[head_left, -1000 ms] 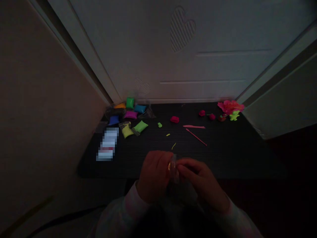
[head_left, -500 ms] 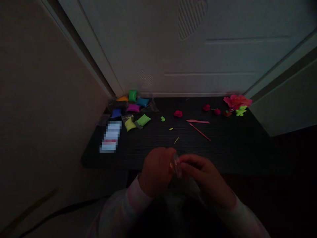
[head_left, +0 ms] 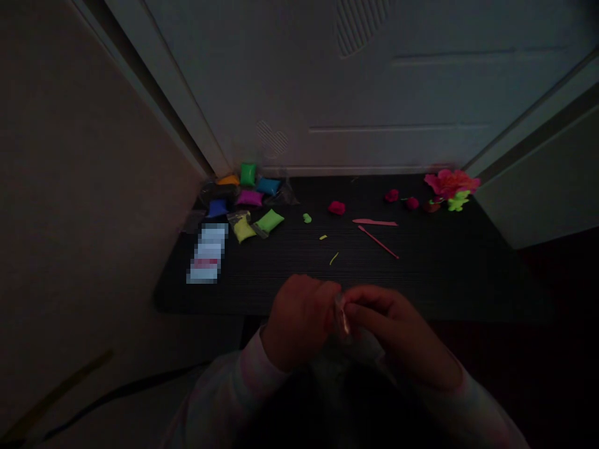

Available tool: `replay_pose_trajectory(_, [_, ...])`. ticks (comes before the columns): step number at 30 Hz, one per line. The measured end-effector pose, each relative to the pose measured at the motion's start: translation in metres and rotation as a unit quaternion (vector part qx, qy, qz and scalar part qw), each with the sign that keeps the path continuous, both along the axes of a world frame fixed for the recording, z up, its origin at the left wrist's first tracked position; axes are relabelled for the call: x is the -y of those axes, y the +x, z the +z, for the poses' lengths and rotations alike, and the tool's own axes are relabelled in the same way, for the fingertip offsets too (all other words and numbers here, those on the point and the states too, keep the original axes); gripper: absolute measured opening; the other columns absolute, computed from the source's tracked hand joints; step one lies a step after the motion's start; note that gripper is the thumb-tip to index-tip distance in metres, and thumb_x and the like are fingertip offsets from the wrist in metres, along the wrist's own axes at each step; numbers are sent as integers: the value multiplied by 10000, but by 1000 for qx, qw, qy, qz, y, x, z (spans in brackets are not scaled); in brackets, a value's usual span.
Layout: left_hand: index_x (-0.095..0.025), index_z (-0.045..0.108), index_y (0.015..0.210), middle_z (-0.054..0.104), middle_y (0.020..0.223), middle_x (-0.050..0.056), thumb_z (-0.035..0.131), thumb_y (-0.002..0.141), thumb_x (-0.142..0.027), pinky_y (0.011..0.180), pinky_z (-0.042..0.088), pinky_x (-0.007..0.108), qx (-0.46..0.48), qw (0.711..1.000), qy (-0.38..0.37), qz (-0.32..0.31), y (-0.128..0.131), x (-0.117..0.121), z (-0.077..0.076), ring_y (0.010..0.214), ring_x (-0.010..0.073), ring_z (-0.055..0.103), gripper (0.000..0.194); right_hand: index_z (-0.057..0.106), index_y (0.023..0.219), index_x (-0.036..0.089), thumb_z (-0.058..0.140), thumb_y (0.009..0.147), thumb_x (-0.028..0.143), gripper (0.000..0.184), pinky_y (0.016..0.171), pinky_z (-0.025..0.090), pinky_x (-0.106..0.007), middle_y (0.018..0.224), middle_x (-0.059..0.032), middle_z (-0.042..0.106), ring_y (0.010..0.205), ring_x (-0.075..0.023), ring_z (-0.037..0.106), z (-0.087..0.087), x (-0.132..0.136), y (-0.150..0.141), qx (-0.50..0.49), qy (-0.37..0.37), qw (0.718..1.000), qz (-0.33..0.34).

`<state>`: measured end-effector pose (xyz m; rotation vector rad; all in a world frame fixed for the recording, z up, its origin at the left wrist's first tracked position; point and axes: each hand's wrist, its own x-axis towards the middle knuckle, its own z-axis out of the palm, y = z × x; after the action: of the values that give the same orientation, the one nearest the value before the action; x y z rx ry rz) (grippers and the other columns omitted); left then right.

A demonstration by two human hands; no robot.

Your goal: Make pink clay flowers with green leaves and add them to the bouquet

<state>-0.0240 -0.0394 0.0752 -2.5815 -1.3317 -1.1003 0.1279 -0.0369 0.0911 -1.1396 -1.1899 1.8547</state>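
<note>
My left hand (head_left: 300, 321) is closed round a small clear plastic bag (head_left: 342, 317) at the table's near edge. Something reddish shows by the bag, too dark to make out fully. My right hand (head_left: 397, 327) pinches the bag's other side between thumb and fingers. Beyond the hands lie a thin yellow strip (head_left: 334, 258), a short yellow piece (head_left: 323, 237), a small green lump (head_left: 307, 218) and a red clay lump (head_left: 337, 207). Two pink modelling tools, a flat knife (head_left: 375, 222) and a thin stick (head_left: 378, 242), rest to the right.
Several bags of coloured clay, among them a light green bag (head_left: 270, 221) and a blue bag (head_left: 268, 186), lie at the back left of the dark table (head_left: 281, 293). A bright phone (head_left: 208, 252) is nearby. A pink flower (head_left: 452, 183) and a yellow-green figure (head_left: 458, 201) stand back right.
Both hands stay at the plastic bag, which has turned and shifted slightly right between them. My right hand has moved a little right. The camera view has tilted slightly.
</note>
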Motion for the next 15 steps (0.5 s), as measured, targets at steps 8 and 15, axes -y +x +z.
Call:
replay_pose_trajectory(8, [-205, 268, 1211, 556, 1043, 95, 560, 717, -128, 804, 458, 379, 95, 994, -39, -34, -7, 3, -1, 970, 209, 535, 579, 595, 658, 194, 565, 745, 255, 110, 548, 427, -220, 619, 20, 591, 581, -103, 532, 11, 2, 0, 96, 118, 988, -10])
replay_pose_trajectory(15, [-148, 454, 1054, 593, 867, 61, 470, 767, -110, 707, 452, 316, -19, 998, -67, -12, -13, 5, 13, 803, 175, 523, 290, 580, 696, 213, 533, 783, 242, 102, 560, 422, -213, 663, 27, 589, 619, -107, 540, 18, 0, 2, 158, 202, 966, 26])
